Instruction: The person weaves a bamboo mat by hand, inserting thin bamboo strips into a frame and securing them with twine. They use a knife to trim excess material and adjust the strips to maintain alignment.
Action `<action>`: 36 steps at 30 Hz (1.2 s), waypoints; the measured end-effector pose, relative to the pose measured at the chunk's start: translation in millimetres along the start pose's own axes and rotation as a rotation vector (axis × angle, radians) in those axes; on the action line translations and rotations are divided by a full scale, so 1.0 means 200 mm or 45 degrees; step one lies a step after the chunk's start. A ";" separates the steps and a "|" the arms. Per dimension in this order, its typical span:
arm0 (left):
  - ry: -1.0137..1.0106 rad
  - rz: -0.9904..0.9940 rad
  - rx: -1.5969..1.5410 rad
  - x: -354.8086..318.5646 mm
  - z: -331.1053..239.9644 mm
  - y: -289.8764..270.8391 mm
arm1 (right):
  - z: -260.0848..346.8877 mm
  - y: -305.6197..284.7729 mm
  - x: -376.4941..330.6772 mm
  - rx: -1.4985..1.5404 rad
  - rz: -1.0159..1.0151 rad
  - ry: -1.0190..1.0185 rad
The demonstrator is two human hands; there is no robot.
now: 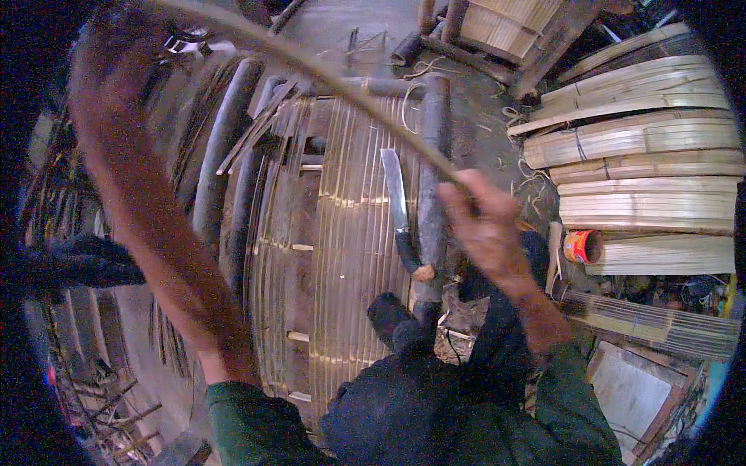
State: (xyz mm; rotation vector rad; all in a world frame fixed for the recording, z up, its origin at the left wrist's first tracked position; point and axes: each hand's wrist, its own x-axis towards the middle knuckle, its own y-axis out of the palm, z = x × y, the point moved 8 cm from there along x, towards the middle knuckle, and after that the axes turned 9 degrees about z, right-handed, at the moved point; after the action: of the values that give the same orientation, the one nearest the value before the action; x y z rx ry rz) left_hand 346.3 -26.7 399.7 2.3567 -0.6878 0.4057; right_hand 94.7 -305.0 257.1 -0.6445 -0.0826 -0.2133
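Note:
My right hand (486, 225) is closed around the near end of a long, thin bamboo strip (342, 85). The strip slants up and leftward across the view, blurred, and leaves the top edge. My left arm reaches far out to the upper left; the left hand (124, 39) is dark and smeared near the strip's far part, its fingers unclear. Below the strip, a large knife (395, 190) with a dark handle lies on a panel of narrow bamboo slats (350, 256), beside a thick grey pole (434, 171).
Bundles of pale split bamboo (637, 144) are stacked at the right, with a red-and-yellow can (583, 246) beside them. More grey poles (225, 147) and dark strips lie at left. Shavings (528, 186) litter the floor. A framed board (629, 392) stands at lower right.

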 end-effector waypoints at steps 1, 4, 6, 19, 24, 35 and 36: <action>-0.083 0.024 -0.177 0.07 0.29 0.02 | -0.18 -0.19 -0.08 -0.152 -0.111 0.120; -0.273 -0.105 -0.202 0.20 0.73 0.06 | -0.54 -0.66 -0.41 -0.563 -0.237 0.222; -0.364 -0.335 0.258 0.09 1.03 -0.02 | -0.76 -0.91 -0.73 -0.827 -0.385 0.114; -0.326 -0.425 0.206 0.12 1.83 -0.16 | -0.59 -1.64 -3.67 -1.430 -0.582 1.628; 0.043 -0.535 -0.024 0.27 1.73 0.20 | -0.53 -1.34 -3.99 -1.132 -0.721 2.026; -0.246 1.237 1.766 -0.38 2.20 0.68 | -0.81 -1.32 -3.91 -0.927 -0.619 2.067; -0.223 1.456 1.675 -0.61 2.26 0.71 | -0.94 -1.39 -3.84 -0.955 -0.556 1.942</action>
State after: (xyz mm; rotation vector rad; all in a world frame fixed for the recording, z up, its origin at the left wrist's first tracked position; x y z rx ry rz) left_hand 215.5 -372.4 78.0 2.7962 -2.4161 1.4935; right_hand -714.4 -503.0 161.7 -1.0469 1.3943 -1.1380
